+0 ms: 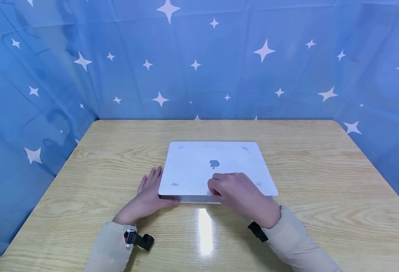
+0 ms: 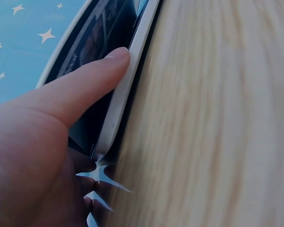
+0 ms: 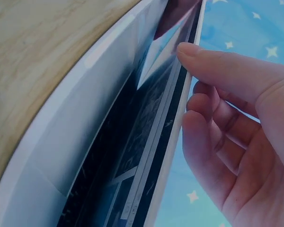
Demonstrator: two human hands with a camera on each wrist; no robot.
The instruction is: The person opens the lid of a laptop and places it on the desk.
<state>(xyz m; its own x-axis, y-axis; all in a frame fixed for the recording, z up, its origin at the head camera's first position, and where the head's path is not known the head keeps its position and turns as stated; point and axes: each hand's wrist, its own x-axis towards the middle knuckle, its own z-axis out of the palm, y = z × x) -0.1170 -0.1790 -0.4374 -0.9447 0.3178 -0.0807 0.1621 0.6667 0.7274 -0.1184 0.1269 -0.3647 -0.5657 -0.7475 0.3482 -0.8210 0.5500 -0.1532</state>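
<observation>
A silver laptop (image 1: 189, 162) lies on the table with its lid raised a little above the base, the lid's outer side facing up. At the middle of the lid's front edge, my right hand (image 1: 241, 194) pinches the rim. In the right wrist view, the thumb (image 3: 227, 66) lies on the screen side and curled fingers are behind the lid (image 3: 168, 156). My left hand (image 1: 148, 200) rests at the laptop's front left corner, fingers stretched along the left side. Its thumb (image 2: 92, 82) presses on the front edge of the base (image 2: 125, 90).
The wooden table (image 1: 321, 162) surrounds the laptop on all sides. A blue curtain (image 1: 219, 75) with white stars hangs behind the table and along both sides. A bright light reflection lies on the tabletop in front of the laptop.
</observation>
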